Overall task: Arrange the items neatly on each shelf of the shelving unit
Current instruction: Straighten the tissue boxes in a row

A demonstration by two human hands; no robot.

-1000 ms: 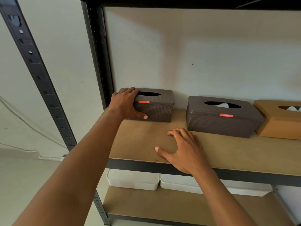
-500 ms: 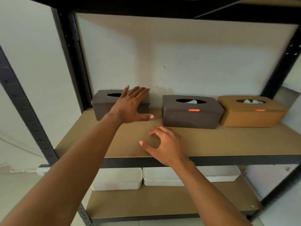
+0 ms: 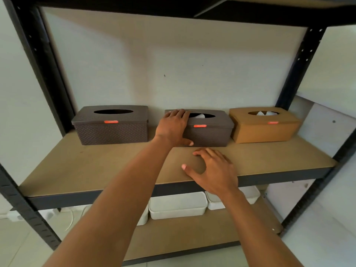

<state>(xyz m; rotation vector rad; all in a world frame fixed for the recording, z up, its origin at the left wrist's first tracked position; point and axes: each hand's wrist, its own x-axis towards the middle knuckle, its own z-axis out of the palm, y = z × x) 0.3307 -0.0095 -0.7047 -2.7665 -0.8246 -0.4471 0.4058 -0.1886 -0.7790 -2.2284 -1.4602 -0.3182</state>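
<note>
Three tissue boxes stand in a row at the back of the wooden shelf point(image 3: 96, 170). The left dark brown box point(image 3: 111, 125) stands alone, its oval slot empty. My left hand point(image 3: 173, 128) grips the left end of the middle dark brown box point(image 3: 210, 130), fingers over the lid, thumb on its front. A tan box point(image 3: 264, 125) sits just right of it, almost touching. My right hand point(image 3: 212, 170) rests on the shelf board in front of the middle box, fingers spread, holding nothing.
Black metal posts point(image 3: 44, 70) frame the unit on both sides, and an upper shelf point(image 3: 192, 8) hangs overhead. On the lower shelf point(image 3: 183, 237) stand white lidded containers point(image 3: 177, 207). A white wall is right behind the boxes.
My left hand left the left brown box and moved right onto the middle brown box. The view shifted right. My right hand stayed on the shelf board.
</note>
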